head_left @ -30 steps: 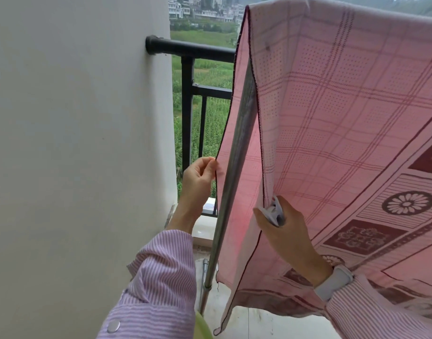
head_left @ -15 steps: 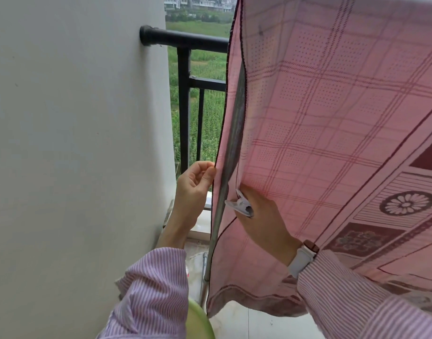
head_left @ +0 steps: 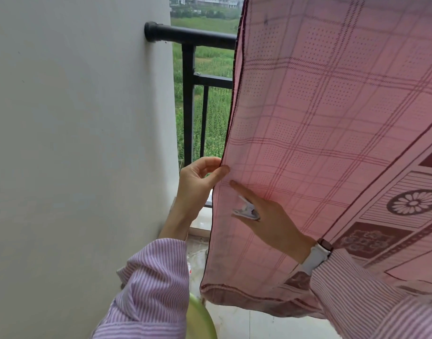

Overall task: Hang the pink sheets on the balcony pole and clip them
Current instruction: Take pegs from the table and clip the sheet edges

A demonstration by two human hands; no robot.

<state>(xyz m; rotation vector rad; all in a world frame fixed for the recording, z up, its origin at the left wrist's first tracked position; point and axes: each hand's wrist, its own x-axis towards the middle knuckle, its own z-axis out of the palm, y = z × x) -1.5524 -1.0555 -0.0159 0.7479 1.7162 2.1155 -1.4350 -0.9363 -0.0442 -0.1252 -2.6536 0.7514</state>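
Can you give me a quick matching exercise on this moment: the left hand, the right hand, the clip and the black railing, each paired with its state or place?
Things:
1. left hand
2. right hand
3. clip
4. black railing

States or places:
A. fixed to the white wall, behind the pink sheet
B. pinches the sheet's left edge
C. held in a hand, not yet on the sheet
D. index finger stretched out flat on the sheet

Pairs: 1-B, 2-D, 3-C, 4-A
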